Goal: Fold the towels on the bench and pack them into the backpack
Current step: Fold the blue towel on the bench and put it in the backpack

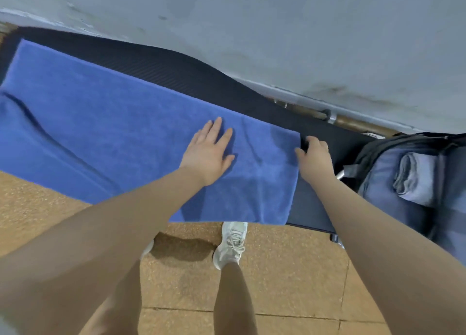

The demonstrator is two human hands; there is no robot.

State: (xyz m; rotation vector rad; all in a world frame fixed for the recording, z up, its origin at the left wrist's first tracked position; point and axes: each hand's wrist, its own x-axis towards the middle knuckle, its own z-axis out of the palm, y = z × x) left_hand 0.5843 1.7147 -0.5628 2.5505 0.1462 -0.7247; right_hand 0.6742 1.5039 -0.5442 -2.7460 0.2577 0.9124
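Blue terry-cloth towel (121, 123) lay spread lengthwise over the dark, ribbed-padded bench (176, 67), covering most of its top, with its near long edge hanging over the bench's front side above the speckled orange tiled floor (290, 271). A soft crease ran diagonally across the towel's left part. The left hand (208, 153) rested flat on the towel near its right end, palm down, fingers straight and slightly spread, holding nothing. The right hand (314, 158) was at the towel's short right edge, its fingers curled over that edge with the thumb against the cloth, gripping the hem where it met the bare bench surface. Just beyond that hand, at the right end of the bench, stood a grey-blue fabric backpack (393, 183) with black straps, its top open toward the camera; a folded pale grey towel (411, 181) sat inside the opening. Behind the bench ran a worn grey wall (277, 27), and along its foot lay a brown bar with a metal collar (332, 118), near the backpack. Below the towel's hanging edge a white laced sneaker (232, 244) stood on the tiles, the person's bare legs and forearms filling the lower frame.
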